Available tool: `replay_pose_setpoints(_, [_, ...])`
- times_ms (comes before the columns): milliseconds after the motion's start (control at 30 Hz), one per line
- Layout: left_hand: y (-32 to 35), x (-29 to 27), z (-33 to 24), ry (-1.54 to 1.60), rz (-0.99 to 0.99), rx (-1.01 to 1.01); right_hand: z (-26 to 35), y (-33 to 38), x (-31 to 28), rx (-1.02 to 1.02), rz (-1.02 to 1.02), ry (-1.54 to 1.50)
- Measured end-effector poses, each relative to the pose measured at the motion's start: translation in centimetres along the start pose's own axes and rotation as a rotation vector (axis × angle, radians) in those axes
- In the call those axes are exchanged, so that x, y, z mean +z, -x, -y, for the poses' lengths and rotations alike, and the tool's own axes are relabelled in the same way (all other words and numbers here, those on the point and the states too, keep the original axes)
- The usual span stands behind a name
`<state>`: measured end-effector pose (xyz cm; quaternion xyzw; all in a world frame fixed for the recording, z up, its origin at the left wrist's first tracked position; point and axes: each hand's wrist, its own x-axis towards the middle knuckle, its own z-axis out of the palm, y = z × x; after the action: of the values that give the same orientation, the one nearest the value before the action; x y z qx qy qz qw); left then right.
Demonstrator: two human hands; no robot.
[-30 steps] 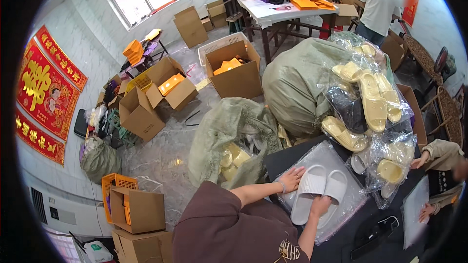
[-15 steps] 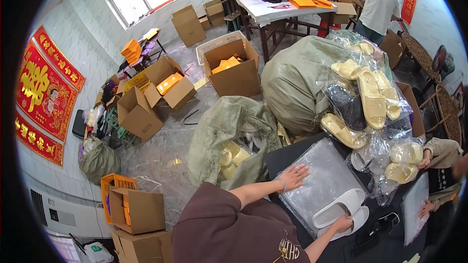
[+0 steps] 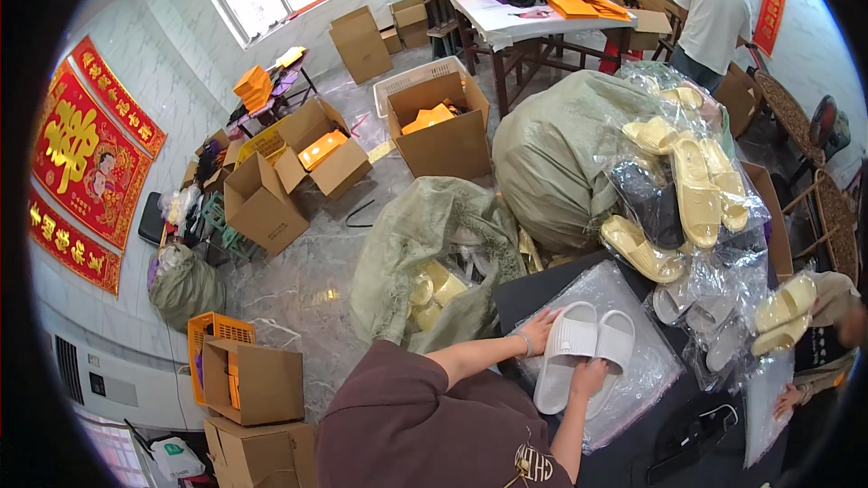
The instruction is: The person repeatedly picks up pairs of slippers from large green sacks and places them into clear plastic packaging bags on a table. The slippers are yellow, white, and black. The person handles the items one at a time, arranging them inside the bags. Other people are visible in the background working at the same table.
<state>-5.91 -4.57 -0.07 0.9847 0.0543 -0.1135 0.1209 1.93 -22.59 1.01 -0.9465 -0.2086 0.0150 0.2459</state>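
Here, a dark desk (image 3: 542, 285) carries a clear plastic bag (image 3: 633, 357), and on that bag lies a pair of white slippers (image 3: 583, 352), side by side, long axes running from the person up and slightly right. The left hand (image 3: 541, 330) lies flat and open against the left slipper's toe end. The right hand (image 3: 588, 378) rests on the heel ends, nearer; whether its grip is closed cannot be told.
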Motion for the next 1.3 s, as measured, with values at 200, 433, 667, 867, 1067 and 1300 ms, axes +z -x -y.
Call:
replay_pose_setpoints(200, [0.5, 0.4, -0.1, 0.035, -0.207, 0.026, -5.3, -3.3, -2.3, 0.382, -0.111, 0.070])
replay_pose_setpoints(433, [0.4, -0.6, -0.4, 0.027, -0.198, 0.035, -13.4, -4.4, -4.7, 0.571, -0.256, 0.037])
replay_pose_setpoints(667, [0.5, -0.6, -0.5, 0.005, -0.186, 0.027, -6.7, -1.9, -4.9, 0.452, -0.271, -0.092])
replay_pose_setpoints(867, [0.3, -0.3, -0.4, 0.011, -0.197, 0.032, -2.6, -0.8, -3.1, 0.347, -0.058, -0.003])
replay_pose_setpoints(1067, [0.3, -0.1, -0.5, 0.023, -0.138, 0.006, -4.0, -1.8, -4.6, 0.430, 0.125, -0.052])
replay_pose_setpoints(1300, [0.4, -0.6, -0.5, 0.049, -0.110, 0.016, -9.8, -1.6, -5.3, 0.546, -0.059, -0.005])
